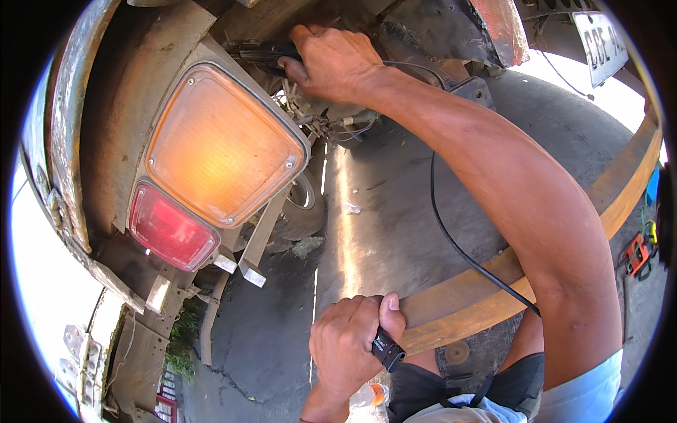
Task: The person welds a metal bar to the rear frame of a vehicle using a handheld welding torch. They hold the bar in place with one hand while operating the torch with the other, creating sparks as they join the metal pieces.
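Observation:
My right hand [335, 63] reaches up behind the tail light, with its fingers closed around a black tool [262, 52] whose far end is lost among dark metal parts. Close below that hand hangs a tangle of wires [317, 127]. The large amber lens [226, 144] and smaller red lens [173, 224] of the tail light are to its left. Down in front of me, my left hand [348, 338] grips a small black cylinder that looks like a flashlight [386, 350]. That hand is at the left end of the curved, rusty bumper bar [465, 299].
A black cable [451, 240] loops down past my right arm and over the bar. A wheel [303, 197] stands under the vehicle. At upper right is a licence plate [601, 48]; an orange tool [637, 254] lies on the ground. A plastic bottle [370, 395] is below my left hand.

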`<action>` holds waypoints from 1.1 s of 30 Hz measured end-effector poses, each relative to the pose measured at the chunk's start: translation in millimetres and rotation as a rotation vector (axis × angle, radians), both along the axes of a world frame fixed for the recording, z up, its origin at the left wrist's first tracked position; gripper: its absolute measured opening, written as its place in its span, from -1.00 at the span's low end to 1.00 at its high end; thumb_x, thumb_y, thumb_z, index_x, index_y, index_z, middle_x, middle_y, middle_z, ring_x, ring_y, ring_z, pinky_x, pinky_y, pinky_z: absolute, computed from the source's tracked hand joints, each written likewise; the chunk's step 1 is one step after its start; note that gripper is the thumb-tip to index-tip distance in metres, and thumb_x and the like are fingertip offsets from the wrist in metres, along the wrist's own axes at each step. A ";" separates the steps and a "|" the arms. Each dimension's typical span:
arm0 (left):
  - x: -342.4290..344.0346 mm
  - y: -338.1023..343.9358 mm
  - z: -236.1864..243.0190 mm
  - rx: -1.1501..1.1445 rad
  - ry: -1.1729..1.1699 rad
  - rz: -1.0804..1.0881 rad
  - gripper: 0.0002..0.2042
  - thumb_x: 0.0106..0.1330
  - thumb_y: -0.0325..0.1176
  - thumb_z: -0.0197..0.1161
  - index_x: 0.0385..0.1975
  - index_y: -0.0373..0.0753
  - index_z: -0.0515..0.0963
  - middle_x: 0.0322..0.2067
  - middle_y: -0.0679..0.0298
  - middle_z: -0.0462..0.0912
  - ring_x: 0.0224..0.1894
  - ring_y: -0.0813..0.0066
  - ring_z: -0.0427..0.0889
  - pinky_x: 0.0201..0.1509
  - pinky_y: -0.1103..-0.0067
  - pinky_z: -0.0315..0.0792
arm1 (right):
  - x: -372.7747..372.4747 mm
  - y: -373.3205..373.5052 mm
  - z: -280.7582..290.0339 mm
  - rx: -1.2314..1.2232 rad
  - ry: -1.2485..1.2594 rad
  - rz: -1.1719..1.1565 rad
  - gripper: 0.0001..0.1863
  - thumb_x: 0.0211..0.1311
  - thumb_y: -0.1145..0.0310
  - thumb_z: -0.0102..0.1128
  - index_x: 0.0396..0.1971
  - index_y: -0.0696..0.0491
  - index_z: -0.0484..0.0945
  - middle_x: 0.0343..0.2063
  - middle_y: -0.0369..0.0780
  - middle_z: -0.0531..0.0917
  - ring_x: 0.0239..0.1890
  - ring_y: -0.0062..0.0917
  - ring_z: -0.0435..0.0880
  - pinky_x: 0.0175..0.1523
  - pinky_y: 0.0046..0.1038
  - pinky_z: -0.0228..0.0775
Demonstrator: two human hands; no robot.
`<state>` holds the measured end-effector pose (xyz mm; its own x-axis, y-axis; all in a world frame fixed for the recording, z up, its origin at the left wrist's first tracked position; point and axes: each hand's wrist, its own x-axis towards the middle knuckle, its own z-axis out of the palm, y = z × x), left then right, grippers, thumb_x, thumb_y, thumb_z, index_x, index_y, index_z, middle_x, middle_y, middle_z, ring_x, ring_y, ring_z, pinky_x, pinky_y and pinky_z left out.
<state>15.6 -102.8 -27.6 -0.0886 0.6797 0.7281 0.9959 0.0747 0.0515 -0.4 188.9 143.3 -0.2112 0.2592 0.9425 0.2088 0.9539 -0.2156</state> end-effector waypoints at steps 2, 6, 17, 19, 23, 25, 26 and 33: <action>0.2 -1.0 0.7 -0.021 -0.010 0.016 -0.70 0.42 -0.46 0.39 -0.61 -0.32 0.56 -0.68 0.12 0.46 -0.65 0.07 0.49 -0.49 0.26 0.35 | -4.9 3.3 1.8 0.022 0.035 0.008 -0.49 0.60 -0.03 0.19 0.13 0.15 0.64 0.04 0.02 0.79 0.08 -0.02 0.84 0.19 0.01 0.70; 2.2 -3.7 1.8 -0.074 0.017 0.071 -0.69 0.40 -0.35 0.45 -0.61 -0.26 0.58 -0.67 0.14 0.55 -0.63 0.08 0.59 -0.47 0.24 0.45 | -8.7 15.7 13.1 0.041 0.052 0.001 -0.49 0.61 -0.07 0.18 0.07 0.14 0.65 -0.05 0.04 0.83 0.01 0.00 0.87 0.13 0.00 0.73; 3.9 0.3 2.3 -0.037 -0.026 0.051 -0.75 0.37 -0.49 0.35 -0.61 -0.29 0.59 -0.70 0.18 0.43 -0.67 0.15 0.47 -0.53 0.29 0.30 | -19.4 28.3 26.8 0.024 0.068 0.033 -0.49 0.57 -0.13 0.21 0.02 0.07 0.72 -0.17 0.05 0.86 -0.07 -0.02 0.89 0.11 0.01 0.74; 4.1 -0.9 4.1 -0.064 0.012 0.068 -0.77 0.37 -0.45 0.41 -0.57 -0.25 0.64 -0.67 0.19 0.54 -0.65 0.16 0.56 -0.51 0.29 0.40 | -21.0 29.5 28.9 0.003 0.040 0.042 -0.49 0.57 -0.13 0.20 0.02 0.06 0.73 -0.18 0.05 0.86 -0.07 -0.01 0.89 0.10 0.02 0.74; 4.1 -1.3 6.6 -0.070 0.002 0.051 -0.80 0.38 -0.42 0.44 -0.54 -0.23 0.68 -0.65 0.20 0.60 -0.64 0.18 0.61 -0.49 0.30 0.46 | -25.8 30.4 32.8 0.004 0.057 0.049 -0.50 0.57 -0.14 0.18 0.03 0.02 0.74 -0.19 0.04 0.86 -0.07 -0.01 0.89 0.09 0.02 0.74; 3.7 -1.1 7.8 -0.070 0.000 0.034 -0.81 0.38 -0.42 0.44 -0.52 -0.23 0.69 -0.66 0.20 0.60 -0.63 0.18 0.62 -0.49 0.30 0.47 | -27.5 31.2 34.0 -0.016 0.051 0.051 -0.51 0.56 -0.14 0.19 0.04 0.00 0.75 -0.19 0.04 0.86 -0.07 -0.01 0.89 0.09 0.02 0.74; 3.5 -0.9 8.2 -0.071 -0.002 0.023 -0.81 0.38 -0.42 0.44 -0.51 -0.23 0.70 -0.66 0.20 0.60 -0.63 0.19 0.62 -0.49 0.31 0.47 | -27.7 32.1 34.0 0.000 0.066 0.054 -0.51 0.56 -0.14 0.19 0.04 0.00 0.75 -0.19 0.04 0.86 -0.07 -0.01 0.88 0.09 0.02 0.74; 1.4 0.1 6.6 -0.073 0.006 0.027 -0.82 0.38 -0.41 0.45 -0.51 -0.23 0.71 -0.66 0.21 0.60 -0.64 0.19 0.62 -0.49 0.31 0.48 | -22.1 39.6 27.4 0.021 0.100 0.064 -0.49 0.55 -0.13 0.19 0.02 0.04 0.75 -0.21 0.04 0.85 -0.09 0.00 0.88 0.08 0.02 0.74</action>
